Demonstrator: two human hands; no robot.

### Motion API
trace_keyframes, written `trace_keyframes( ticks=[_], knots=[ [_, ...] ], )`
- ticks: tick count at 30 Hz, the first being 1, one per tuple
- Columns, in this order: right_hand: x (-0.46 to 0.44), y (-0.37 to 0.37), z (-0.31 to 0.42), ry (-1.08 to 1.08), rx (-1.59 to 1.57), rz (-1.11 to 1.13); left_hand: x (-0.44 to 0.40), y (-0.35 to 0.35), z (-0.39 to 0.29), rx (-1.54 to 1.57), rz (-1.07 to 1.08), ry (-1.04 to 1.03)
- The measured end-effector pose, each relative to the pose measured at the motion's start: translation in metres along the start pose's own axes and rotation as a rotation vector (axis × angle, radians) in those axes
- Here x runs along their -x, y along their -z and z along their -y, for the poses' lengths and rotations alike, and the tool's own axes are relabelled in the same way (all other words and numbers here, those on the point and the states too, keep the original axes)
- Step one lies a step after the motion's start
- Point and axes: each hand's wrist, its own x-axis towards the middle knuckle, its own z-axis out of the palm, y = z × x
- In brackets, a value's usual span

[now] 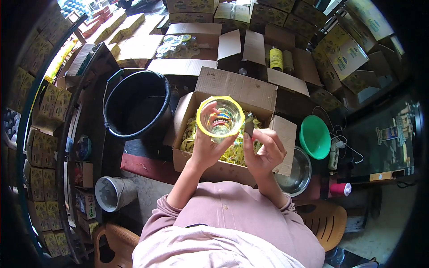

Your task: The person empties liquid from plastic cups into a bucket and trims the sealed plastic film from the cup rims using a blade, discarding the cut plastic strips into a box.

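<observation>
My left hand (206,149) is wrapped round a clear cup (223,127) with a yellow faceted rim, its open mouth turned up toward me. Through the cup's wall, red and blue markings show. Just right of the rim, my right hand (267,151) pinches a small dark flat piece (249,125) between thumb and fingers; its exact kind is unclear. Both hands are above an open cardboard box (237,89) holding a tangle of yellow and clear strips (234,154). The cup and left hand hide part of the box's contents.
A black bucket (167,96) stands left of the box. On the right are a green bowl (315,137), a metal basin (304,172), a power strip (333,160) and a pink thread spool (340,189). Behind, another open box (183,64) holds several lidded cups. A grey bucket (105,194) stands lower left.
</observation>
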Motion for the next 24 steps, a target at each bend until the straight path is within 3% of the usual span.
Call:
trace_keyframes(
  ticks=[5,11,16,18,20,24],
  knots=[
    [0.001,-0.003,-0.001,0.014,0.039,-0.019,0.000,0.000,-0.005,0.117,0.061,0.018],
    [0.004,-0.005,0.000,0.047,0.098,-0.053,0.008,-0.005,-0.005,0.045,0.031,0.027],
    [0.003,-0.006,0.001,0.053,0.109,-0.041,0.011,-0.002,-0.003,-0.289,0.094,-0.080],
    [0.002,-0.006,-0.001,0.087,0.115,-0.038,0.012,-0.002,-0.004,-0.239,0.096,-0.066],
    [0.001,-0.006,-0.001,0.101,0.120,-0.036,0.016,-0.004,-0.003,0.005,0.073,0.024],
    [0.002,-0.006,-0.001,0.105,0.128,-0.049,0.018,-0.005,0.003,-0.074,0.040,-0.029]
  ],
)
